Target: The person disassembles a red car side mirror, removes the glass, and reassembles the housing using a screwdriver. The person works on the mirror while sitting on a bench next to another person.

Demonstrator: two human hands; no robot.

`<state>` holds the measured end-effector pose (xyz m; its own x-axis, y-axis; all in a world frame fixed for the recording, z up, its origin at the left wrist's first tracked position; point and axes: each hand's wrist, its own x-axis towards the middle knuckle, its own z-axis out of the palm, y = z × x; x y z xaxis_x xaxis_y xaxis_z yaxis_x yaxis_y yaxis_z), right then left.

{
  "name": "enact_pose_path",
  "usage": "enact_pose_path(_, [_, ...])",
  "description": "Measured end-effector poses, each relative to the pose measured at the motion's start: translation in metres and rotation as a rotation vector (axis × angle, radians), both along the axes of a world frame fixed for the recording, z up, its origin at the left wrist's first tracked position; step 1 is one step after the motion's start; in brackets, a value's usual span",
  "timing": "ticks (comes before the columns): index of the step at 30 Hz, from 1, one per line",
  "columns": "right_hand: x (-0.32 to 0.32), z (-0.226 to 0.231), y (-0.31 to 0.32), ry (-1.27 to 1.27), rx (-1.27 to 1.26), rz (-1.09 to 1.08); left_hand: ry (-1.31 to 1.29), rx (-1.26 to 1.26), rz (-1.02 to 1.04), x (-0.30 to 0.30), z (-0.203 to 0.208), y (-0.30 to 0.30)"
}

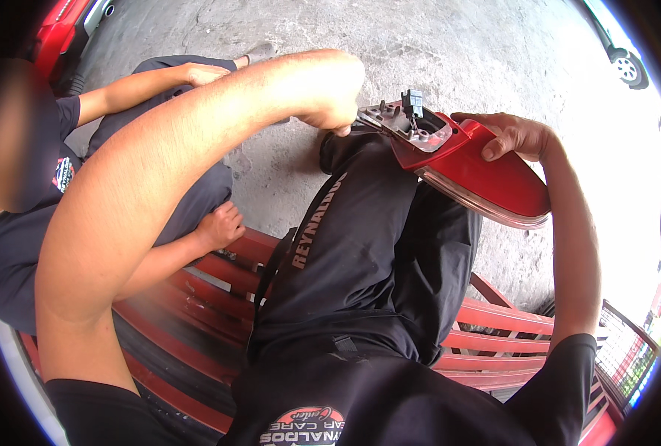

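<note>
A red car side mirror [494, 175] lies across my thighs, with a clear strip along its near edge. Its grey mounting base [427, 134] faces left, and a black plug connector [412, 102] stands up from it. My right hand [520, 137] clasps the red shell at its far right side, thumb on top. At the base's left end, my left hand [334, 93] is closed around a slim metal tool [371, 123]. The tool's tip meets the base; its handle is hidden in my fist, so its kind is unclear.
I sit on a red slatted bench [501, 338]. Close on my left sits another person [18, 171] in dark clothes, one hand [223, 225] near the bench. Beyond lies grey concrete floor [286, 30], with a red vehicle [59, 33] far left and a car wheel [628, 69] far right.
</note>
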<state>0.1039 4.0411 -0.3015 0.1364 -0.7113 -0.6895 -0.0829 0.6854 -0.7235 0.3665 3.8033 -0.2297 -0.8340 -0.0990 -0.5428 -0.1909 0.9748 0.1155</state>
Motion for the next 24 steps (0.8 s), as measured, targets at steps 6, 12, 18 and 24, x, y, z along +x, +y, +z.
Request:
enact_pose_path(6, [-0.003,-0.002,0.009,0.01,0.035,-0.016,-0.231,0.279,0.412,-0.015,0.009,0.001])
enact_pose_path(12, [-0.003,-0.003,0.002,0.055,-0.028,0.02,-0.417,0.68,0.496,0.002,-0.003,-0.016])
enact_pose_path(18, [-0.001,0.0,-0.001,0.17,-0.053,0.09,-0.422,1.321,0.685,0.017,-0.051,-0.036])
enact_pose_path(24, [-0.005,-0.005,0.004,0.166,-0.028,0.061,-0.301,1.349,0.67,0.041,-0.076,-0.02])
